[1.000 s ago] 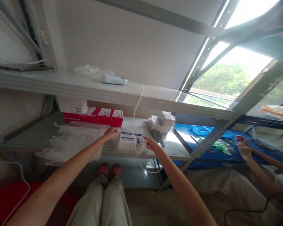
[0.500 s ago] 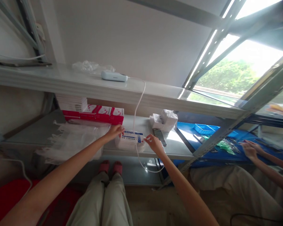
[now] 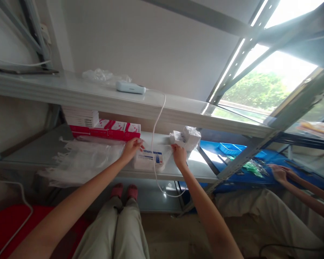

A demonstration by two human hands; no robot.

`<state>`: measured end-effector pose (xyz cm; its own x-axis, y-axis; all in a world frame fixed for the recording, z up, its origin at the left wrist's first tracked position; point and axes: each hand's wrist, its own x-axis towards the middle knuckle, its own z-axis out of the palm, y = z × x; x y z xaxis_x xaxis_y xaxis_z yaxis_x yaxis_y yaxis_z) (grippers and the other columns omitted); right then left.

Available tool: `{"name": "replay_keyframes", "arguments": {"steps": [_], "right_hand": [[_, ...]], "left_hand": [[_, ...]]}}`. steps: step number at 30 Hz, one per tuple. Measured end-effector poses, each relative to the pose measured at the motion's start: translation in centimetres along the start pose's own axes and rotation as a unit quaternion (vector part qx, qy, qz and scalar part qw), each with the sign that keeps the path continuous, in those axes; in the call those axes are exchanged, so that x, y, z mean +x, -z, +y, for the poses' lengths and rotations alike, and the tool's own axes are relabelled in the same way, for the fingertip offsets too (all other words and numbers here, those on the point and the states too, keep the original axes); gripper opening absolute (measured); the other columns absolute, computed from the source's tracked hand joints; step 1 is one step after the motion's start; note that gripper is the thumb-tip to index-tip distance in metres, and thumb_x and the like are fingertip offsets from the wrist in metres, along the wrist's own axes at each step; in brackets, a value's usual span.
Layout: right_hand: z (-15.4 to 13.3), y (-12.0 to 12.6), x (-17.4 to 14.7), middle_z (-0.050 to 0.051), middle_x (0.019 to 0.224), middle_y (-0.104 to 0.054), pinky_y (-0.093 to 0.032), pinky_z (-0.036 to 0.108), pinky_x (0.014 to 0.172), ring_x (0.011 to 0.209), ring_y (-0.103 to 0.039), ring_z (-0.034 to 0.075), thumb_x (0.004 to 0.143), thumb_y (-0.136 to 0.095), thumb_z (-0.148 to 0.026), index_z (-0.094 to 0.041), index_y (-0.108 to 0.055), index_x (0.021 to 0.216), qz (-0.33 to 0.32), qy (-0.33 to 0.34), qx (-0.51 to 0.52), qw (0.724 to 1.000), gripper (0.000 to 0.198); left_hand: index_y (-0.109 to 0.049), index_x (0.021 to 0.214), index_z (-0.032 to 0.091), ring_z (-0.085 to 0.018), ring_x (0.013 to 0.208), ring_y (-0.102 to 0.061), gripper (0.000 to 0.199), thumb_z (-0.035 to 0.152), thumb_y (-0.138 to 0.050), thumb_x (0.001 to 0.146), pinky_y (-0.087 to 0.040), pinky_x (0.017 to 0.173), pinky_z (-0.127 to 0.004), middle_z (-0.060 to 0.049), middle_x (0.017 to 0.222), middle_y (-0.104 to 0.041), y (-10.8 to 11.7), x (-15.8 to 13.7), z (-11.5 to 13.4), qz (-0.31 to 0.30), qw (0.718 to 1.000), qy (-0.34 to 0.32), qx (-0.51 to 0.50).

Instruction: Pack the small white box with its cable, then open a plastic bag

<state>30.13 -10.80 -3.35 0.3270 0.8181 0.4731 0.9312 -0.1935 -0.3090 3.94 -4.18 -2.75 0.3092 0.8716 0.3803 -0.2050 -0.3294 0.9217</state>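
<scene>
A clear plastic bag with a white and blue box (image 3: 149, 160) inside lies on the grey lower shelf (image 3: 43, 154). My left hand (image 3: 133, 148) grips the bag's upper left edge. My right hand (image 3: 178, 155) pinches the bag's upper right corner, close to a bundle of small white packets (image 3: 187, 137). Red and white boxes (image 3: 118, 130) stand in a row just behind my left hand. A white cable (image 3: 154, 144) hangs down in front of the bag.
Several clear bags (image 3: 81, 160) are spread at the left of the shelf. A white device (image 3: 130, 87) lies on the upper shelf (image 3: 97, 100). At the right, another person's hands (image 3: 280, 173) work over a blue surface (image 3: 232, 158) with a blue tray (image 3: 229, 148).
My right hand moved from the bag's right side up to its far right corner, and my left hand shifted slightly up along the left edge. The other person's hands shifted a little.
</scene>
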Motion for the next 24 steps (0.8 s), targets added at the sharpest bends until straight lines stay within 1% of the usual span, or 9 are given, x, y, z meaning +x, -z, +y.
{"name": "replay_keyframes", "arguments": {"steps": [4,7,9,11,13,15,19,22,24], "right_hand": [[0.1,1.9,-1.0,0.011,0.097,-0.07,-0.039,0.036,0.083,0.092,-0.06,0.024,0.095,-0.039,-0.028,-0.018,-0.067,0.093,0.095,0.063,0.061,0.992,0.03],[-0.7,2.2,-1.4,0.009,0.097,-0.067,-0.039,0.037,0.086,0.095,-0.057,0.023,0.093,-0.039,-0.038,-0.02,-0.062,0.084,0.083,0.094,0.206,0.97,0.03],[-1.8,1.5,-1.0,0.006,0.087,-0.065,-0.042,0.035,0.082,0.085,-0.058,0.021,0.092,-0.037,-0.046,-0.021,-0.057,0.078,0.031,0.071,0.355,0.932,0.035],[-3.4,0.5,-0.2,0.002,0.072,-0.06,-0.044,0.032,0.073,0.07,-0.055,0.017,0.09,-0.038,-0.053,-0.022,-0.05,0.073,-0.02,0.04,0.485,0.873,0.037],[-5.2,-0.5,1.0,-0.003,0.057,-0.049,-0.042,0.028,0.062,0.055,-0.047,0.014,0.085,-0.045,-0.056,-0.023,-0.047,0.071,-0.054,0.022,0.56,0.827,0.035],[-6.9,-1.3,2.1,-0.007,0.05,-0.04,-0.037,0.026,0.054,0.048,-0.039,0.012,0.08,-0.053,-0.055,-0.023,-0.048,0.073,-0.077,0.022,0.583,0.808,0.032],[-8.1,-2.0,3.1,-0.001,0.062,-0.054,-0.041,0.028,0.06,0.059,-0.05,0.014,0.076,-0.056,-0.049,-0.021,-0.055,0.072,-0.067,0.074,0.543,0.834,0.028],[-7.3,-2.4,2.7,0.003,0.077,-0.063,-0.044,0.031,0.075,0.075,-0.056,0.018,0.077,-0.055,-0.044,-0.021,-0.058,0.074,-0.003,0.1,0.497,0.862,0.023],[-6.7,-2.7,2.1,0.004,0.079,-0.064,-0.044,0.032,0.078,0.079,-0.057,0.018,0.078,-0.055,-0.041,-0.021,-0.06,0.077,0.014,0.091,0.484,0.87,0.021]], "left_hand": [[-0.066,0.079,0.017,-0.02,0.078,-0.065,0.023,0.039,-0.068,0.074,-0.051,0.076,-0.033,-0.005,0.079,-0.07,1.9,-0.9,1.4,0.011,0.99,-0.069,0.124],[-0.067,0.075,0.019,-0.023,0.09,-0.062,0.02,0.039,-0.068,0.074,-0.047,0.087,-0.036,-0.007,0.088,-0.068,2.9,-0.9,1.6,0.02,0.973,-0.122,0.195],[-0.065,0.074,0.018,-0.024,0.1,-0.059,0.02,0.038,-0.066,0.076,-0.045,0.091,-0.036,-0.009,0.097,-0.066,2.5,-0.3,1.4,0.005,0.969,-0.139,0.205],[-0.063,0.081,0.019,-0.023,0.105,-0.058,0.018,0.037,-0.062,0.08,-0.045,0.091,-0.035,-0.009,0.105,-0.064,1.3,0.4,0.7,-0.03,0.974,-0.121,0.187],[-0.057,0.088,0.019,-0.021,0.099,-0.06,0.017,0.034,-0.062,0.081,-0.047,0.088,-0.035,-0.008,0.101,-0.064,-0.7,1.1,-0.1,-0.081,0.979,-0.087,0.164],[-0.052,0.089,0.02,-0.02,0.089,-0.063,0.024,0.031,-0.068,0.076,-0.049,0.084,-0.034,-0.005,0.092,-0.064,-2.9,1.6,-1.0,-0.13,0.978,-0.067,0.148],[-0.049,0.091,0.02,-0.018,0.081,-0.064,0.032,0.024,-0.073,0.071,-0.051,0.078,-0.032,-0.002,0.087,-0.064,-5.6,2.2,-2.3,-0.118,0.985,-0.055,0.109],[-0.051,0.088,0.02,-0.016,0.073,-0.063,0.018,0.027,-0.065,0.079,-0.05,0.072,-0.029,0.0,0.078,-0.063,-5.5,2.3,-2.6,-0.075,0.991,-0.054,0.099],[-0.052,0.085,0.02,-0.016,0.072,-0.062,0.02,0.029,-0.068,0.076,-0.049,0.07,-0.028,0.0,0.077,-0.063,-5.2,2.3,-2.5,-0.066,0.989,-0.056,0.122]]}}
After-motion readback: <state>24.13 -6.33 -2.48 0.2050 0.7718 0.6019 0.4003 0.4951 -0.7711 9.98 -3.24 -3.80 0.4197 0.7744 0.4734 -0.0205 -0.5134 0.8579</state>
